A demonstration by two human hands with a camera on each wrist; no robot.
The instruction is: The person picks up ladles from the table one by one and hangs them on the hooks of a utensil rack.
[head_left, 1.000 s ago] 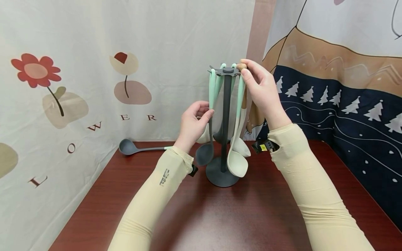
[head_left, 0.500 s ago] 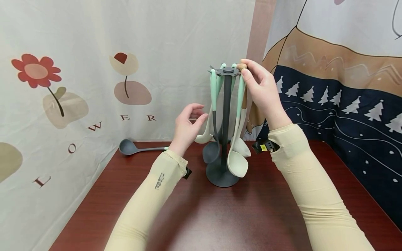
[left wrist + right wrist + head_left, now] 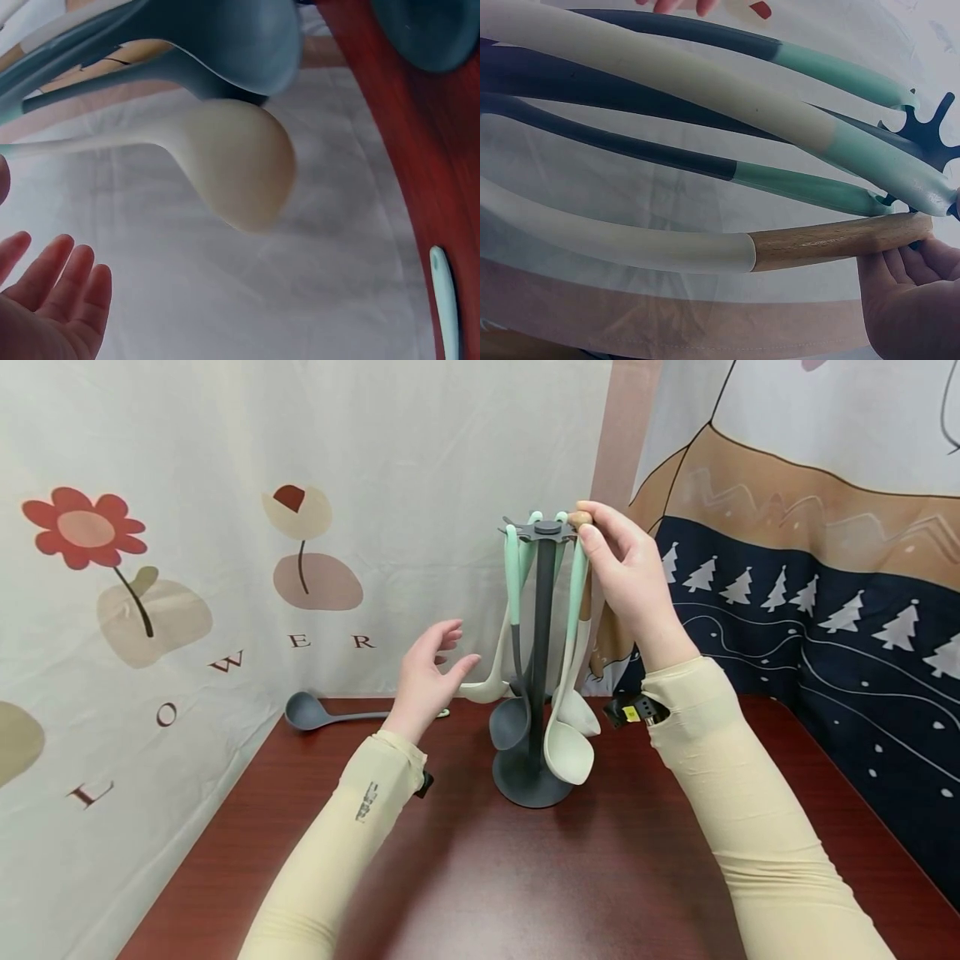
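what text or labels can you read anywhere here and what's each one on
"L O W E R": brown letters on the flower-print curtain, running up from lower left; any letter before the L is out of frame.
Dark print on the left sleeve: too small to read.
Yellow label on the black wrist strap: too small to read.

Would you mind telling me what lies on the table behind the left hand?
A grey ladle lies on the table by the curtain, its bowl to the left. The left hand covers most of its handle; only the mint tip shows.
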